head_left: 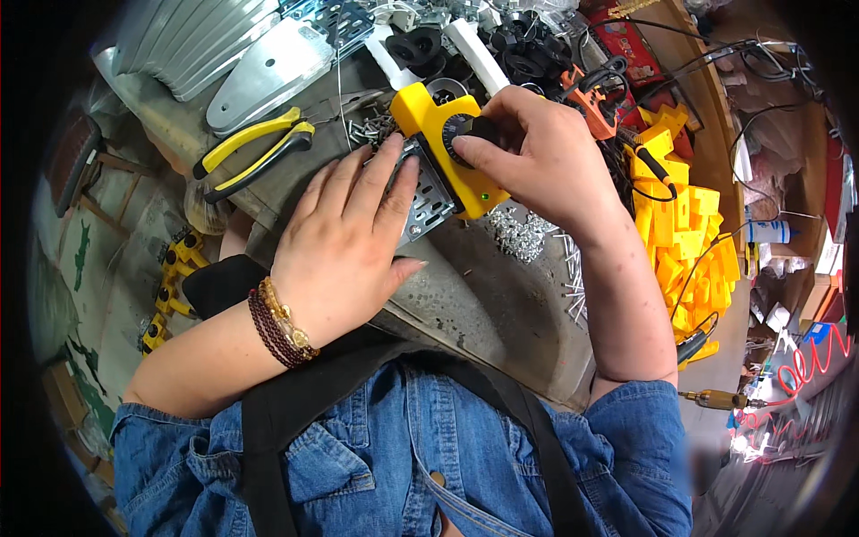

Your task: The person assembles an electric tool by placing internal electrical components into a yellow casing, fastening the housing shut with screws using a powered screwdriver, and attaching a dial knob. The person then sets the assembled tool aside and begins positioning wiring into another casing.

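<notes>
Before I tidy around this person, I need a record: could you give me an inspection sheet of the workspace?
Surface: gray bench, scuffed and specked.
Job's things: yellow case with black knob; slotted metal plate beside it.
Clutter: pliers left, loose screws near the case, heaped yellow parts right.
Hands: left hand lies spread over the plate; right hand grips the knob.
Cables: dark cables tangled, upper right.
Surroundings: dark stool at far left.

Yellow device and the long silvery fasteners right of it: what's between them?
Head view: a heap of small silvery pieces lies between the yellow device and long fasteners.
</notes>
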Demonstrator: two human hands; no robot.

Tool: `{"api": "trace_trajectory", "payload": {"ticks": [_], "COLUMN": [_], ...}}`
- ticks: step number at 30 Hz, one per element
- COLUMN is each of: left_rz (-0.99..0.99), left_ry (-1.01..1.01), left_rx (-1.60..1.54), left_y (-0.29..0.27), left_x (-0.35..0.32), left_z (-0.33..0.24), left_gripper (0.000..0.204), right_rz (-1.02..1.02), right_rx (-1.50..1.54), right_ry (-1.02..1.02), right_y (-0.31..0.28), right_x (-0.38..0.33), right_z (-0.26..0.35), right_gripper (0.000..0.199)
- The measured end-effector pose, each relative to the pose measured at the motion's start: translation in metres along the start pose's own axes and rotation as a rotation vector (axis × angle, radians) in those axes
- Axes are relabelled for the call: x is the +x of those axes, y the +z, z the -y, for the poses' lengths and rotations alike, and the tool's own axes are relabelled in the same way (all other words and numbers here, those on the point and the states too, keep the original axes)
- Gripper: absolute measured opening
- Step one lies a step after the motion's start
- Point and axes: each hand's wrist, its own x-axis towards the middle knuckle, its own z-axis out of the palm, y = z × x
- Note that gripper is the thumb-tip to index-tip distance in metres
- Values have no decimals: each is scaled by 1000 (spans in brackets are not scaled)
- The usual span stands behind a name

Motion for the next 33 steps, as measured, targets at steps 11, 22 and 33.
{"api": "trace_trajectory", "payload": {"ticks": [11,22,33], "left_rz": [13,39,39], "left_ry": [18,21,36], "left_rx": [15,32,36], "left_y": [0,2,3], "left_x": [2,3,3], "left_z": [0,1,2], "left_gripper": [91,93,92], "right_rz": [-25,-17,51], "right_rx": [1,-10,86], "right_ry": [-62,-115,-123], "right_y": [8,5,-7], "right_x": [-6,-5,-7], "right_z": [-12,-18,-33], "right_gripper": [37,37,37]}}
